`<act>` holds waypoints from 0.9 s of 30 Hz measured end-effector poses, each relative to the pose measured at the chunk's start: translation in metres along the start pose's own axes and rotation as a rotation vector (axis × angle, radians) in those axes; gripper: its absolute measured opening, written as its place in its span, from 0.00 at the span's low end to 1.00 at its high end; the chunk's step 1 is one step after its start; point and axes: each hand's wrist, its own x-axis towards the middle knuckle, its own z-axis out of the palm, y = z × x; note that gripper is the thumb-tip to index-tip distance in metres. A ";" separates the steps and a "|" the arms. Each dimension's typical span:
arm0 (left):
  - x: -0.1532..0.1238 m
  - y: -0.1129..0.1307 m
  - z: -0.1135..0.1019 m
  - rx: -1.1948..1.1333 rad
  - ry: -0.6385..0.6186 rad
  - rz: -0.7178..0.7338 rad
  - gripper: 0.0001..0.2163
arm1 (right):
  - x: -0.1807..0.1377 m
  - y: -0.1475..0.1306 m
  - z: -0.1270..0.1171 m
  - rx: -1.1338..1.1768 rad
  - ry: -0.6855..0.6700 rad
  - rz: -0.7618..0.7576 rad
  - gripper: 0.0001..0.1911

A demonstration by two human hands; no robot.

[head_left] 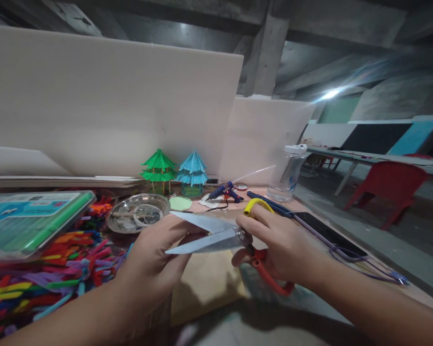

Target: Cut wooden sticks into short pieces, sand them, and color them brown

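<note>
My right hand (pixel 274 245) grips a pair of scissors (pixel 209 235) with one yellow and one red handle; the blades are spread and point left. My left hand (pixel 153 262) is curled, fingers pinched right between the open blades. What it pinches is hidden or too small to see. Both hands hover over a brown board (pixel 202 283) on the table.
A heap of coloured sticks (pixel 50 274) and a green plastic box (pixel 29 216) lie at left. Behind are a metal dish (pixel 137 211), green (pixel 159 170) and blue (pixel 192 173) stick pagodas, a glue gun (pixel 225 191), a water bottle (pixel 287 173), a phone (pixel 328 235) with cable, a red chair (pixel 389 190).
</note>
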 end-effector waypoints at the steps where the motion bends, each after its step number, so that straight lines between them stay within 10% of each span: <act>1: 0.000 0.000 0.001 0.006 0.004 -0.001 0.14 | -0.001 0.001 0.001 -0.013 0.003 -0.008 0.19; 27: 0.000 0.003 0.005 -0.303 0.042 -0.187 0.14 | 0.002 0.005 0.000 0.030 0.052 -0.056 0.23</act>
